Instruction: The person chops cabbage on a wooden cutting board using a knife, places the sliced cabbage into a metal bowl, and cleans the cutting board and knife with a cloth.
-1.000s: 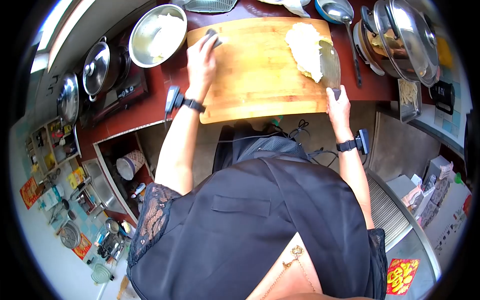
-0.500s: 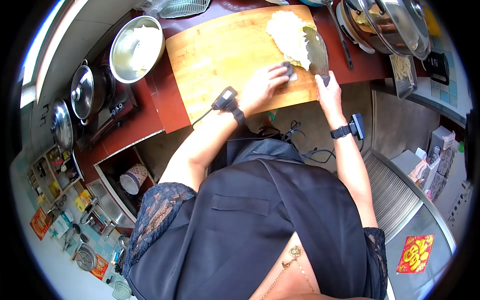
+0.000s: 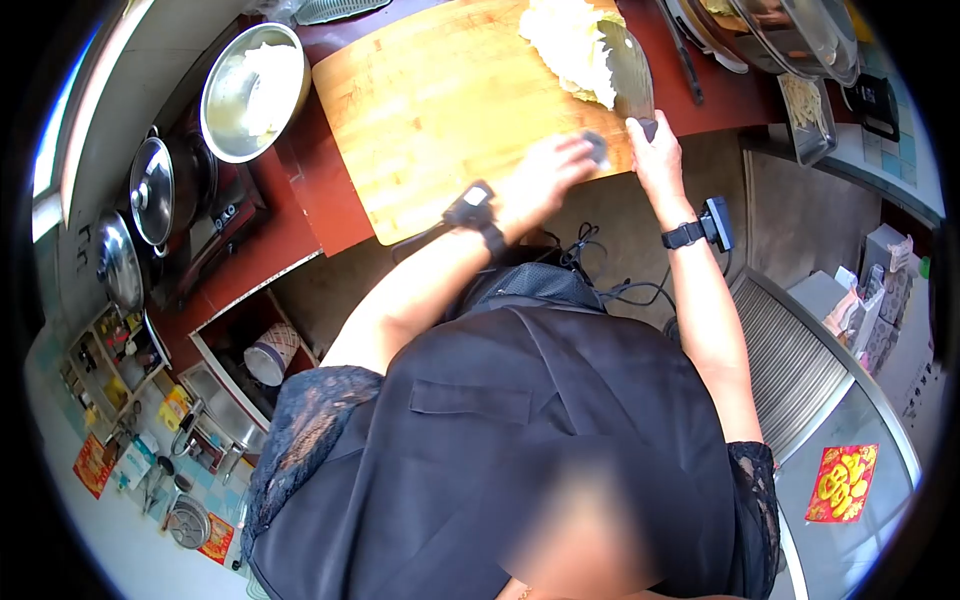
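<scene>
A cleaver [image 3: 630, 75] is in my right hand [image 3: 656, 160], which is wrapped round its dark handle at the front right edge of the wooden cutting board [image 3: 430, 120]. Its broad blade lies beside a pale heap of leafy cabbage [image 3: 570, 50], seemingly touching its right side. My left hand [image 3: 545, 180], blurred by motion, is over the board's front edge. At its fingertips is a small dark grey object [image 3: 597, 149] with a whitish patch beneath; its kind I cannot make out.
Left of the board stands a metal bowl [image 3: 225, 110] with something white inside. Lidded pots [image 3: 152, 190] stand farther left by a stove. At the right are a metal tray [image 3: 808, 120] of pale strips and a large glass lid [image 3: 800, 35]. Cables [image 3: 580, 250] hang below the counter.
My left hand has shifted right and slightly down along the board's front, the small dark object moving with it. My right hand keeps hold of the cleaver beside the cabbage. The view has shifted slightly.
</scene>
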Demonstrator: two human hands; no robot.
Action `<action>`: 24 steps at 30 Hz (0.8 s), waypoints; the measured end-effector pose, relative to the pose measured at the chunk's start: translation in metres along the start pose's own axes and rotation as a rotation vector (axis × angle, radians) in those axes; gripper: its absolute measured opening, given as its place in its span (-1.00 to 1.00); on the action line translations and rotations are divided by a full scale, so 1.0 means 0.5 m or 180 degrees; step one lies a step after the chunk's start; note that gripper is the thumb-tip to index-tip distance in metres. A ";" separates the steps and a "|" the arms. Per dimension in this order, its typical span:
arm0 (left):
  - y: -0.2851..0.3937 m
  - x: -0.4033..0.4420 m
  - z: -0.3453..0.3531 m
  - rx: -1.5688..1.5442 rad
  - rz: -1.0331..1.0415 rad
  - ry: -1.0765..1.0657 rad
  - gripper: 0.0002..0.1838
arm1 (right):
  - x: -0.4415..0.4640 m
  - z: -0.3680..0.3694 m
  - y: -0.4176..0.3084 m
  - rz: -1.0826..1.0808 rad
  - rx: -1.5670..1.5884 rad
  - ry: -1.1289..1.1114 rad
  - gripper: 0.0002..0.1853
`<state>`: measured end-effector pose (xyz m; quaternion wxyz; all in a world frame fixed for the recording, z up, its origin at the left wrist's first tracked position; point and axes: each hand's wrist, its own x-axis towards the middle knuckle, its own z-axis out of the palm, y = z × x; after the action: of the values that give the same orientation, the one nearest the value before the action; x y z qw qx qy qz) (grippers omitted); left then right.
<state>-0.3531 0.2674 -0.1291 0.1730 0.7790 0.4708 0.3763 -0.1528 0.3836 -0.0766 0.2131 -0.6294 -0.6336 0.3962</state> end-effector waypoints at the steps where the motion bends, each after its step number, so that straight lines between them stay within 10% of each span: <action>1: 0.018 -0.002 -0.017 0.0053 -0.0004 -0.0208 -0.45 | 0.003 0.001 0.003 0.0018 -0.0023 -0.0001 -0.51; 6: -0.005 -0.127 -0.145 0.0573 -0.0227 -0.0602 -0.32 | 0.005 0.000 0.018 0.0016 -0.0056 -0.0027 -0.53; 14: 0.002 -0.595 -0.413 0.2995 -0.3349 0.0672 -0.49 | 0.002 0.000 0.008 0.0179 0.0457 -0.0218 -0.71; 24: -0.148 -0.383 -0.421 0.2220 -0.2249 0.0947 -0.59 | -0.001 -0.005 -0.009 0.0185 0.0522 -0.0251 -0.74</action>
<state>-0.6077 0.1207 -0.1182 -0.0492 0.5219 0.8221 0.2223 -0.1536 0.3839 -0.0718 0.2272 -0.6119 -0.5883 0.4773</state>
